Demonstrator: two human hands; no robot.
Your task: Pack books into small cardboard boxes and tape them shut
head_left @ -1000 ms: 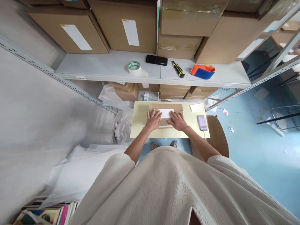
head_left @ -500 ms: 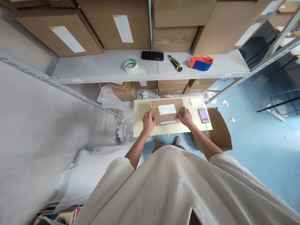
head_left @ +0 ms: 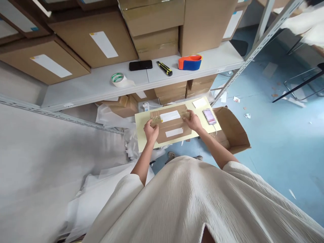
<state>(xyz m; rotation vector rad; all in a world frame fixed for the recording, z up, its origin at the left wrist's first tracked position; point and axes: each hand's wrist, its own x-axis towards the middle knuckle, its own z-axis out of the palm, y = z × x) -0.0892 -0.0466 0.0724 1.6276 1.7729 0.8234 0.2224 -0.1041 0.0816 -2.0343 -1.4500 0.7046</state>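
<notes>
A brown cardboard box (head_left: pixel 170 127) with white labels on its top and near side is between my two hands over the pale yellow board (head_left: pixel 141 136). My left hand (head_left: pixel 151 131) grips the box's left end, fingers curled over the corner. At the right end, my right hand (head_left: pixel 193 120) has its thumb and fingers closed on the box's edge. Clear tape shows on the box near both hands. To the right on the board lie a phone (head_left: pixel 209 116) with a cable and a white card (head_left: pixel 199 103).
Above the board, a grey shelf (head_left: pixel 83 87) holds a tape roll (head_left: pixel 118 79), a black phone (head_left: pixel 140 65), a yellow-black cutter (head_left: pixel 164 68), an orange-blue tape dispenser (head_left: pixel 189 62) and large cartons (head_left: pixel 111 40). An open carton (head_left: pixel 234 131) stands on the floor at right. White sheets (head_left: pixel 101 195) lie at left.
The box has come nearer to me and tipped, so more of its labelled near side shows, with both hands on it. My view has turned to the right.
</notes>
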